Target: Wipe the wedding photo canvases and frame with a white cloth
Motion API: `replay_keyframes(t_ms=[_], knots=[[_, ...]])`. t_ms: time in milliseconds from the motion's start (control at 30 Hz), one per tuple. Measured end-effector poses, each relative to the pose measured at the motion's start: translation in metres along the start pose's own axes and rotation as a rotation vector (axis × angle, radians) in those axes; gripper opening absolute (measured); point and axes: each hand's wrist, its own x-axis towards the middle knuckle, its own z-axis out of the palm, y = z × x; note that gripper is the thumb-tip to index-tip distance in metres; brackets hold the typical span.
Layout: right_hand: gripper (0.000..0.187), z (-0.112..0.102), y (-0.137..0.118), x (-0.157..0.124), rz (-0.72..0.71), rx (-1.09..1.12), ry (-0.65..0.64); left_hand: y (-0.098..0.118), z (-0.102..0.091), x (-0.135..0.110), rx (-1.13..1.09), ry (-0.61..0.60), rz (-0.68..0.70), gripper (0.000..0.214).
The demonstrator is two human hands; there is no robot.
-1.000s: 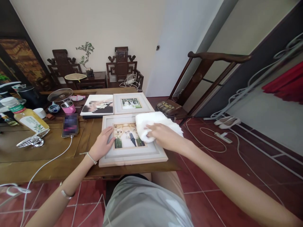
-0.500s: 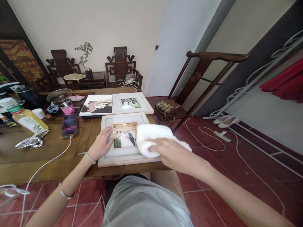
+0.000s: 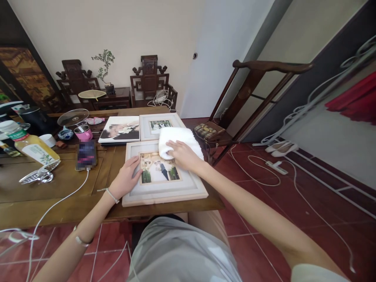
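Note:
A white-framed picture [image 3: 160,167] lies flat near the table's front edge, with a photo of a couple at its middle. My left hand [image 3: 125,178] rests on its left side, fingers stretched out over the border and reaching the photo's edge. At the picture's upper right corner my right hand [image 3: 183,153] grips a folded white towel [image 3: 179,136] and presses it down. The towel hides that corner and part of a second framed picture [image 3: 143,126] behind it.
Left of the second frame lies a photo album [image 3: 120,128]. Further left are a phone [image 3: 86,154] on a white cable, a pink mug [image 3: 83,132], a hair claw clip [image 3: 41,175] and a juice bottle [image 3: 31,145]. A wooden chair [image 3: 249,90] holding a checked bag [image 3: 207,130] stands right of the table.
My right hand has moved the towel up and left, from the picture's right side to its upper right corner, uncovering the photo's right part. The left hand stays in place.

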Motion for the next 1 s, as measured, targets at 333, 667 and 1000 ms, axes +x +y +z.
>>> replay_keyframes(t_ms=[333, 667, 1000], knots=[[0.046, -0.063, -0.06, -0.08, -0.08, 0.208, -0.208, 0.001, 0.001, -0.002, -0.013, -0.012, -0.044, 0.046], [0.053, -0.078, -0.083, -0.091, -0.04, 0.353, -0.249, 0.004, -0.003, -0.002, 0.012, -0.059, -0.059, 0.049], [0.051, -0.009, -0.028, -0.005, 0.015, 0.149, 0.031, 0.001, -0.001, -0.003, -0.018, -0.023, -0.035, 0.046]])
